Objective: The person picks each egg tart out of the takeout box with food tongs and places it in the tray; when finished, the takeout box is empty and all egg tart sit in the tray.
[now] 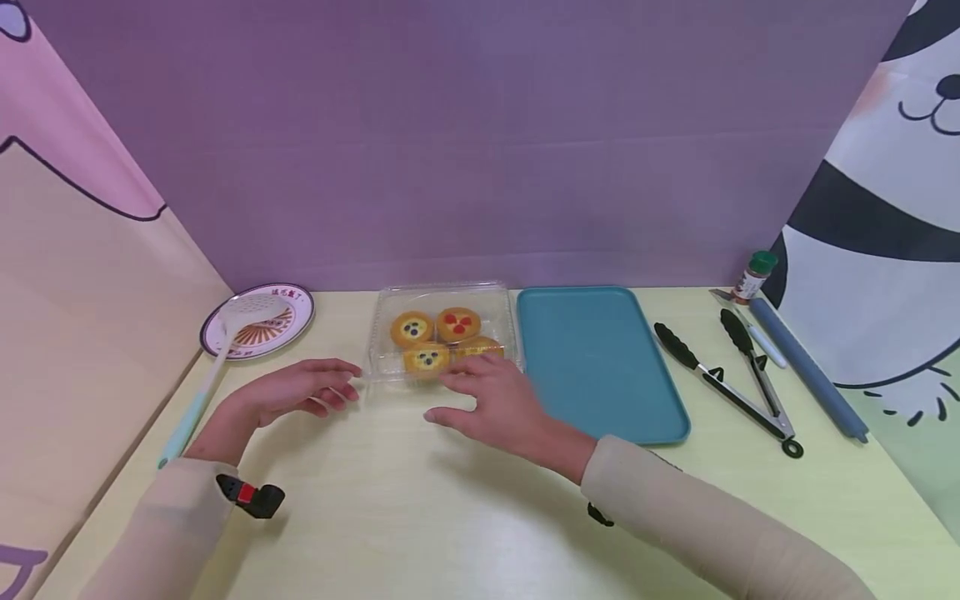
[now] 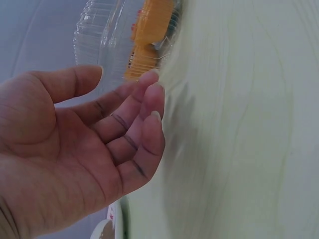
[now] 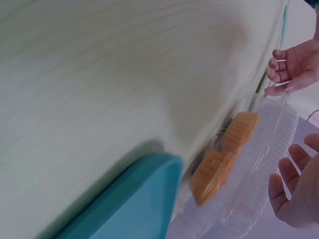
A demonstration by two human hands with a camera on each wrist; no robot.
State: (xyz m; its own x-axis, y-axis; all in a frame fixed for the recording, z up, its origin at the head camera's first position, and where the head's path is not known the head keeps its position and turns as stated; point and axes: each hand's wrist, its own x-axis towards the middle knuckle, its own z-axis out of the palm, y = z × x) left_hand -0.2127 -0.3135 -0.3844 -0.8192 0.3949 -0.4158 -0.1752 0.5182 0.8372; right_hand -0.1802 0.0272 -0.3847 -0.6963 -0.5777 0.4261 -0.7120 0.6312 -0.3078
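Observation:
A clear plastic box (image 1: 495,297) stands on the table with several small tarts (image 1: 412,330) inside, some topped with dark dots and one with red pieces. My left hand (image 1: 300,390) hovers just off the box's front left corner. In the left wrist view its loosely bent fingers (image 2: 152,134) hold nothing. Above the front right part of the box is my right hand (image 1: 495,407), fingers spread and thumb apart, overlapping one tart in the head view. The right wrist view shows this hand (image 3: 301,186) beside the clear wall, empty.
Right of the box lies a blue tray (image 1: 592,367). Farther right are black-tipped tongs (image 1: 742,404), a knife (image 1: 765,343), a green-lidded jar (image 1: 750,279) and a blue roll (image 1: 808,367). At left, a slotted ladle (image 1: 255,310) rests across a patterned plate (image 1: 302,308).

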